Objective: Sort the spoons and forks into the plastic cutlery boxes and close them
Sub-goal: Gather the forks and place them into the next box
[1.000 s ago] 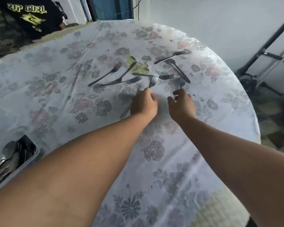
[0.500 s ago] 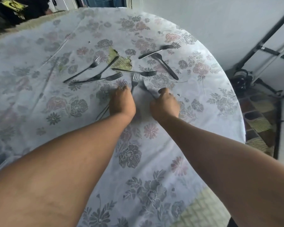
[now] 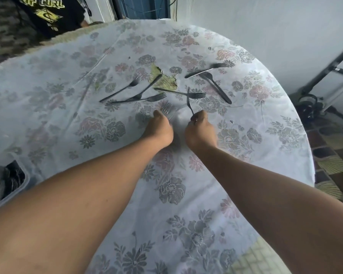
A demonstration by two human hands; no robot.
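I am in the gathering step: forks are being collected off the tabletop for transfer to a cutlery box.

The tabletop carries a floral cloth, torn near the far middle. At its near left edge sits an open plastic cutlery box, already holding blurred cutlery that looks like spoons. Six loose forks lie scattered beyond my hands, flat, mostly along left-right diagonals.

My left hand rests curled over a fork whose tines point away and left; whether the fingers are clamped on it, I cannot tell.

My right hand is pinched on the handle of a raised fork. Its long axis runs nearly upright in view, tines pointing away from me.

Next move, in my judgement: lift both forks clear, then reach for the nearest loose fork or the box.
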